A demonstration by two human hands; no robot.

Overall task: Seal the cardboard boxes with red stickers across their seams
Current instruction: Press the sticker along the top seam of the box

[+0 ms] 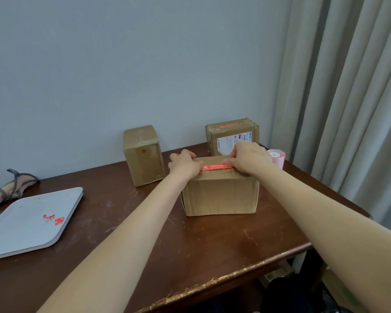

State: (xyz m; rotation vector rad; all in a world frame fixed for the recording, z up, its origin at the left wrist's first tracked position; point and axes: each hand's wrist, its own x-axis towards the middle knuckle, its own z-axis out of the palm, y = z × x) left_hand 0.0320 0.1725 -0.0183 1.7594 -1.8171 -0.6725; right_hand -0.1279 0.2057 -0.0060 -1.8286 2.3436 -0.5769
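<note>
A cardboard box [220, 195] stands in the middle of the brown table. A red sticker [215, 167] with white print lies along its top near the front edge. My left hand [183, 164] holds the sticker's left end with bent fingers and its thumb on the tape. My right hand [248, 157] pinches the right end, knuckles up. A second box [143, 155] stands upright behind on the left with no red sticker showing. A third box [231, 134] at the back right carries a red sticker [229, 125] on top and a white label.
A pink-edged sticker roll [277, 158] sits right of my right hand. A grey tray [20, 227] with red sticker scraps [54, 219] lies at the left, and a cloth item [11, 186] lies behind it. The table's worn front edge [224, 279] runs near; a curtain hangs right.
</note>
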